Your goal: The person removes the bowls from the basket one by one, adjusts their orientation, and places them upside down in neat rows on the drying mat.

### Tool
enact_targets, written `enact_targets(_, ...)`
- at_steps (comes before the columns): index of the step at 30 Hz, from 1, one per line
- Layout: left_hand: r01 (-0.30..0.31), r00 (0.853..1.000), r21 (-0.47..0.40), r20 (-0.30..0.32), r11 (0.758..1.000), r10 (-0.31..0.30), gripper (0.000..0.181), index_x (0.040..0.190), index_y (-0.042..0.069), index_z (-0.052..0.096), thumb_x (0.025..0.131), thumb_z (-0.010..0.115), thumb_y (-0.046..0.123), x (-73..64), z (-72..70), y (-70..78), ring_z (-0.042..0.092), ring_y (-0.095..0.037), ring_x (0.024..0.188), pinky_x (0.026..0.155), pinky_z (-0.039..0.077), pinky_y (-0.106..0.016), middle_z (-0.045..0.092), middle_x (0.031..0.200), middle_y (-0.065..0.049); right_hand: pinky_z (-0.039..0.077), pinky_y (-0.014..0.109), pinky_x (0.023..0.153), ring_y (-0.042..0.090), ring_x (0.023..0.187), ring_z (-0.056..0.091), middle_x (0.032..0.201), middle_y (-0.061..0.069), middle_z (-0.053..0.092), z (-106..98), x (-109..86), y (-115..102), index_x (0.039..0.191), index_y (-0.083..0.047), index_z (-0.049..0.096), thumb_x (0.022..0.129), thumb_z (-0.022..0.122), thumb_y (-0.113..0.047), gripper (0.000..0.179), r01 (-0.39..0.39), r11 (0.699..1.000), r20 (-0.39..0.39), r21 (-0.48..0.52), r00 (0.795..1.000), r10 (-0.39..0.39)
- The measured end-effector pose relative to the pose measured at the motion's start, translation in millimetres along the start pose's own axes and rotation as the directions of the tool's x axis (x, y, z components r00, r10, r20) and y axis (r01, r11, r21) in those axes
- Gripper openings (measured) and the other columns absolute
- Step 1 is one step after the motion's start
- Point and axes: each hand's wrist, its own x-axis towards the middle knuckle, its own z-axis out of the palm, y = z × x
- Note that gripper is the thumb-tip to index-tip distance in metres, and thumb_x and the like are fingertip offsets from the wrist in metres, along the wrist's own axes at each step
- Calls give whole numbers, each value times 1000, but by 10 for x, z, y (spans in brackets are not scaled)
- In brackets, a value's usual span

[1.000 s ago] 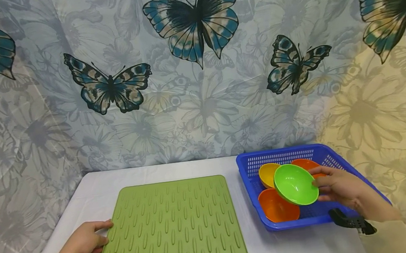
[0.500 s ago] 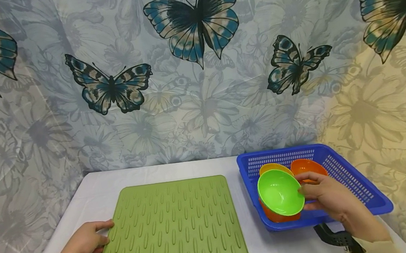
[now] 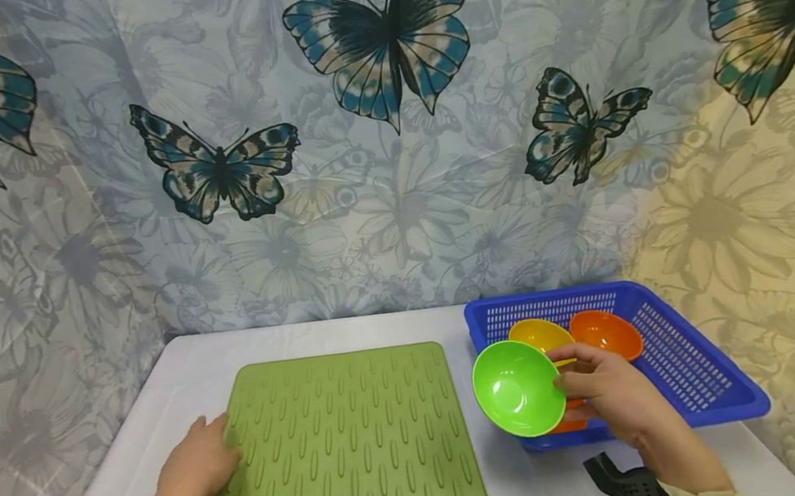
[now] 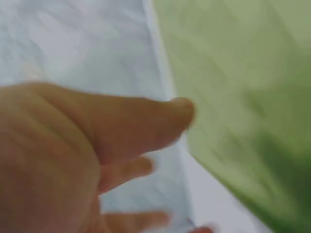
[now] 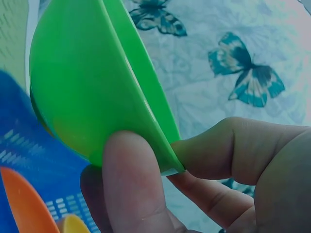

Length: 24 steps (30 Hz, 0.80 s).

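My right hand (image 3: 600, 384) pinches the rim of a bright green bowl (image 3: 519, 388), thumb on one side and fingers on the other. The bowl (image 5: 82, 73) hangs tilted above the near left corner of the blue basket (image 3: 699, 377), its inside toward the head camera. Over the left edge of a green ribbed mat (image 3: 356, 441), my left hand (image 3: 197, 467) has its fingers apart and grips nothing. The left wrist view is blurred, so whether this hand (image 4: 112, 141) touches the mat cannot be told.
Inside the basket sit a yellow bowl (image 3: 536, 334), an orange bowl (image 3: 604, 334) and another orange bowl (image 3: 571, 425), mostly covered by the green one. Mat and basket lie on a white table (image 3: 319, 337) before a butterfly-print cloth (image 3: 410, 230).
The green bowl has travelled left and slightly toward me in my right hand, out to the basket's left edge. My left hand has let go of the mat's edge and shifted right over it.
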Motion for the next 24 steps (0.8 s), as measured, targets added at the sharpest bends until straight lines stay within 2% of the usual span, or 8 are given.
enact_targets(3, -32, 998, -115, -63, 993, 25, 94, 150, 4, 8, 84, 67, 37, -87, -17, 401, 31, -63, 113, 81, 38, -66, 4, 142, -40, 53, 47, 69, 38, 85, 63, 107, 21, 57, 78, -9, -17, 131, 6, 41, 89, 57, -7, 47, 0, 1000, 1, 23, 1000, -1)
enact_targets(6, -125, 991, -312, -89, 942, 102, 112, 149, 28, -13, 78, 71, 49, -153, -31, 781, 28, -59, 119, 85, 37, -65, -10, 149, -27, 52, 49, 69, 38, 85, 63, 108, 22, 56, 168, -11, -33, 131, 5, 42, 88, 58, -6, 47, -4, 999, -12, 42, 1000, 4)
enact_targets(8, -174, 985, -451, -77, 875, 156, 112, 145, 42, -13, 74, 73, 49, -209, -26, 1008, 26, -51, 126, 89, 37, -61, -14, 152, -15, 52, 49, 69, 38, 85, 64, 109, 22, 56, 233, -12, -44, 130, 3, 44, 88, 59, -6, 46, -10, 999, -30, 48, 999, 11)
enact_targets(11, -210, 971, -634, -45, 744, 236, 108, 143, 53, -3, 72, 78, 43, -307, 7, 1291, 27, -40, 131, 89, 44, -50, -16, 153, 2, 53, 48, 67, 37, 82, 64, 110, 22, 56, 338, -10, -69, 127, 1, 49, 86, 60, -6, 43, -15, 999, -69, 46, 997, 18)
enact_targets(15, -251, 923, -788, -20, 562, 385, 104, 143, 54, 5, 74, 79, 28, -395, 73, 1559, 18, -34, 136, 88, 46, -41, -19, 150, 12, 54, 45, 65, 35, 81, 64, 111, 21, 56, 484, -7, -113, 124, -2, 53, 85, 62, -6, 40, -1, 1000, -77, 19, 997, 2)
enact_targets(20, -273, 860, -864, -22, 423, 510, 90, 146, 44, 21, 79, 75, 21, -404, 149, 1739, 18, -36, 135, 88, 46, -36, -18, 150, 10, 54, 45, 65, 35, 81, 63, 107, 21, 57, 650, -18, -176, 122, -2, 55, 84, 63, -6, 39, 29, 1000, -32, 2, 999, -29)
enact_targets(22, -272, 845, -879, -24, 391, 534, 80, 145, 37, 32, 79, 75, 21, -391, 173, 1770, 21, -36, 134, 87, 47, -35, -15, 151, 8, 54, 45, 64, 35, 81, 63, 107, 21, 57, 703, -23, -198, 121, -2, 56, 84, 63, -6, 38, 40, 999, -18, 6, 999, -40)
enact_targets(24, -273, 837, -884, -22, 381, 547, 71, 142, 31, 42, 79, 74, 21, -377, 192, 1782, 28, -34, 132, 85, 48, -34, -11, 153, 7, 54, 45, 63, 35, 82, 62, 107, 21, 57, 745, -30, -217, 120, -3, 57, 84, 63, -5, 37, 46, 999, -13, 10, 999, -46)
